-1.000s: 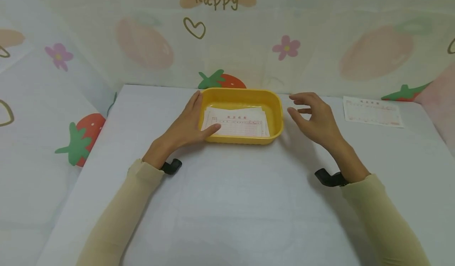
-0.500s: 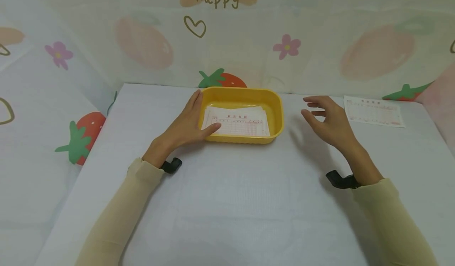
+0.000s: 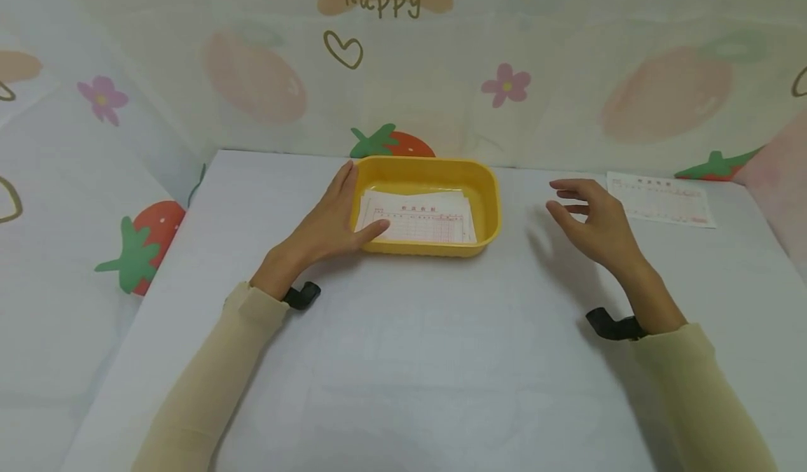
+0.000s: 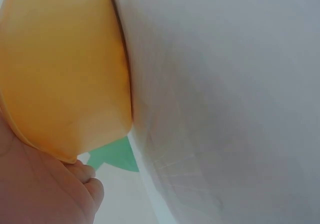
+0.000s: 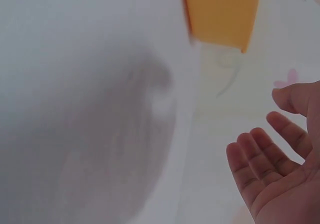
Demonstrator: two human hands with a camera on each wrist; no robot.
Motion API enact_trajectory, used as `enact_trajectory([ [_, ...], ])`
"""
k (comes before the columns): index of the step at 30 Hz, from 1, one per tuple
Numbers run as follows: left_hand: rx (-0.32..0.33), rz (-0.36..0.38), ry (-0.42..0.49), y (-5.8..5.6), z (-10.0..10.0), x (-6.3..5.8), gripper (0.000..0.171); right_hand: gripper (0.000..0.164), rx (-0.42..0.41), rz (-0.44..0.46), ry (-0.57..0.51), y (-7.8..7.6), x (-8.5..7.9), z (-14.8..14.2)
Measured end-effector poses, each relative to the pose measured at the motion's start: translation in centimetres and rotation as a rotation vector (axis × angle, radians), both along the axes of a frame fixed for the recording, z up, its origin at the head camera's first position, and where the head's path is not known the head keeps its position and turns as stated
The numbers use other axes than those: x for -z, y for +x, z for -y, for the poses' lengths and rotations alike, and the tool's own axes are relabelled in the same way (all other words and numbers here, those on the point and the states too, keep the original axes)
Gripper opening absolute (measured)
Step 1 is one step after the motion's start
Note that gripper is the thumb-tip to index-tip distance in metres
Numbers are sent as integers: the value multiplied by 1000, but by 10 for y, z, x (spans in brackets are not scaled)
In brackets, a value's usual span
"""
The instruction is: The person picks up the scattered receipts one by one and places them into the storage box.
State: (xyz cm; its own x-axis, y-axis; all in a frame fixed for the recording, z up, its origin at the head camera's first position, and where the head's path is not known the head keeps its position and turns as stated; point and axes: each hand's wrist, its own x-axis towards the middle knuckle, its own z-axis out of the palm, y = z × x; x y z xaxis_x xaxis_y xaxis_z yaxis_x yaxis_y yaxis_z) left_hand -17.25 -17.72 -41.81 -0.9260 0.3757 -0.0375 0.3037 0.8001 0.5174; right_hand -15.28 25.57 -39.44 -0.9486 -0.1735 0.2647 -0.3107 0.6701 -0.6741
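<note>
A shallow yellow plastic basket [image 3: 429, 249] stands near the back of the white table. Inside it lies a stack of white printed slips [image 3: 429, 223] with red lines. My left hand [image 3: 318, 223] holds the basket's left end, thumb over the front rim and fingers along the end wall. The left wrist view has that hand [image 4: 45, 189] at the rim of the yellow wall [image 4: 65, 74]. Off to the right, my right hand [image 3: 599, 223] hovers with loosely bent fingers and nothing in them. In the right wrist view its palm [image 5: 285, 199] faces the camera, apart from the basket [image 5: 222, 14].
A single printed slip [image 3: 668, 199] lies flat at the table's back right, beyond my right hand. A patterned cloth wall [image 3: 561, 59] rises along the table's back edge. White tabletop [image 3: 429, 360] stretches in front of the basket.
My right hand has moved rightward, away from the basket's right end and toward the single slip. The left hand and the basket have stayed in place.
</note>
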Motion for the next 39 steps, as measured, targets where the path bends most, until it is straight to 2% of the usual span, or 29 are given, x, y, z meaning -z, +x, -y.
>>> enact_trajectory([
  [18, -7, 8, 7, 0, 1, 1, 118, 43, 91, 57, 40, -2, 14, -33],
  [28, -11, 17, 9, 1, 1, 3, 118, 47, 148, 89, 90, -10, 13, -66],
  [39, -7, 4, 8, 1, 0, 0, 117, 52, 254, 113, 114, -18, 7, -114],
])
